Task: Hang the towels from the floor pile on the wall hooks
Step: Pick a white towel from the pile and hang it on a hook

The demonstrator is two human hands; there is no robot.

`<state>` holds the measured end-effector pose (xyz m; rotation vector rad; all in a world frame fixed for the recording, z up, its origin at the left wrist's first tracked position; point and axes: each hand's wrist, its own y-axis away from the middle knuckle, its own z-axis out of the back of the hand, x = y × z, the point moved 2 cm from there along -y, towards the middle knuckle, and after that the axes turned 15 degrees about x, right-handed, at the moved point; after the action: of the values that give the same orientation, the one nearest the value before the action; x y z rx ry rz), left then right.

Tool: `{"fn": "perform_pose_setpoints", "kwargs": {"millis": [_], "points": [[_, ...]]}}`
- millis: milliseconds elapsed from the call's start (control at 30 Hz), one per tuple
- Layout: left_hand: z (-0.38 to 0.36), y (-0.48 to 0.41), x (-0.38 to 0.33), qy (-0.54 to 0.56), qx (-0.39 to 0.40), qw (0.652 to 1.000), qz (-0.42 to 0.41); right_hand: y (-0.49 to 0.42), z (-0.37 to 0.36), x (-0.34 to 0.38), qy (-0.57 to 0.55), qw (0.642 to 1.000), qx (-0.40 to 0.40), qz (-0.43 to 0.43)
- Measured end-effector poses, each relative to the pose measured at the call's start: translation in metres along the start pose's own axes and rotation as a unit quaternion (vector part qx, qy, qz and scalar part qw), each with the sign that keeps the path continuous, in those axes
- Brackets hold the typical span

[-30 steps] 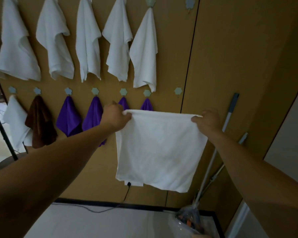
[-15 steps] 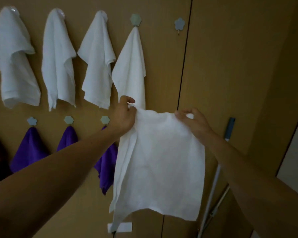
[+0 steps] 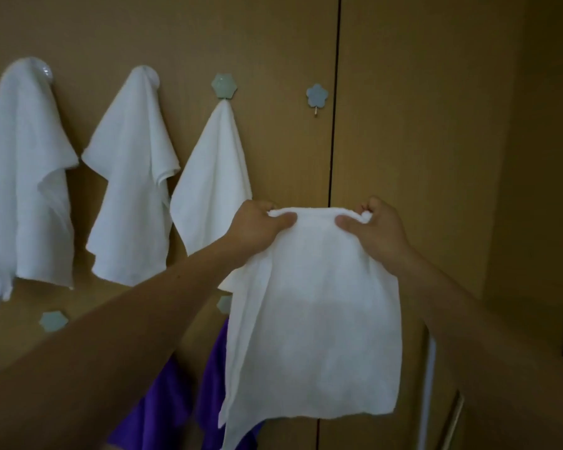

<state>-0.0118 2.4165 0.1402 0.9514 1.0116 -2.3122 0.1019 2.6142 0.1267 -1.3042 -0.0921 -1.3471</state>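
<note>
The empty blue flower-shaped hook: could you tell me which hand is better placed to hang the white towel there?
Probably the right hand: it pinches a bunched corner of the white cloth towel, with bare wall up to the blue flower-shaped hook. The left hand grips beside a hung white towel.

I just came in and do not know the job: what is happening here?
A person holds a white towel up by its top edge, the left hand and the right hand each pinching one end. It is not yet on a hook. To the left hang other white towels; the blue flower hook above the hands is bare.
</note>
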Motion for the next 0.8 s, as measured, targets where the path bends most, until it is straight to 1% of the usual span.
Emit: {"fn": "perform_pose_setpoints", "kwargs": {"millis": [67, 167, 267, 367, 467, 533, 633, 700, 800], "points": [[-0.002, -0.023, -0.008, -0.013, -0.044, 0.999, -0.022, -0.023, 0.004, 0.001, 0.004, 1.0, -0.019, 0.018], [-0.006, -0.056, -0.024, -0.061, -0.114, 0.989, -0.067, -0.06, 0.013, 0.004, 0.019, 0.999, -0.038, 0.034], [-0.004, -0.092, -0.041, -0.108, -0.183, 0.972, -0.098, -0.1, 0.026, 0.01, 0.033, 0.996, -0.071, 0.05], [0.008, -0.135, -0.063, -0.164, -0.225, 0.953, -0.116, -0.142, 0.042, 0.023, 0.061, 0.99, -0.104, 0.067], [0.024, -0.175, -0.084, -0.202, -0.269, 0.933, -0.126, -0.184, 0.055, 0.039, 0.075, 0.986, -0.122, 0.09], [0.033, -0.195, -0.093, -0.229, -0.288, 0.922, -0.119, -0.209, 0.061, 0.049, 0.086, 0.983, -0.129, 0.094], [0.047, -0.219, -0.095, -0.257, -0.293, 0.917, -0.088, -0.238, 0.062, 0.058, 0.119, 0.98, -0.121, 0.107], [0.052, -0.229, -0.092, -0.283, -0.305, 0.907, -0.062, -0.252, 0.058, 0.056, 0.133, 0.978, -0.118, 0.109], [0.051, -0.234, -0.088, -0.304, -0.323, 0.895, -0.05, -0.263, 0.051, 0.046, 0.142, 0.977, -0.122, 0.098]]}}
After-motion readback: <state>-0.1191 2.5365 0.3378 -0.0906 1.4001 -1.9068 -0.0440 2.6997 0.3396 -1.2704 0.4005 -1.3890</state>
